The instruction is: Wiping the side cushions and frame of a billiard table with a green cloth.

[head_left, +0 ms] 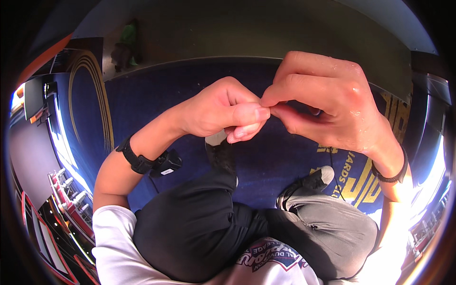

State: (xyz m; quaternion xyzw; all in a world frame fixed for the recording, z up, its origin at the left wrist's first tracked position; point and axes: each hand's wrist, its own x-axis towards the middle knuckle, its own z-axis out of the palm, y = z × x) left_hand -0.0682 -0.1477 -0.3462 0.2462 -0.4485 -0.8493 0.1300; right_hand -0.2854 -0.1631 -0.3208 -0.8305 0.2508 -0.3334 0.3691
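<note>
Both my hands are raised in front of me, meeting above my bent legs. My left hand (228,111) is curled closed, its thumb pressed over the bent fingers. From the right, my right hand (327,99) reaches in with thumb and index finger pinched together at the tip of the left thumb. Whatever lies between the fingertips, if anything, is too small or hidden to make out. The right hand's skin looks wet and shiny. A black band (137,159) circles my left wrist, and another dark band (393,175) sits on the right one.
Below is a blue carpet (266,166) with yellow lettering and lines. Ahead stands a dark, smooth panel (213,33) with a blurred green shape (128,33) on it. A black boxy device (167,163) shows by my left forearm. Bottles (69,190) stand at far left.
</note>
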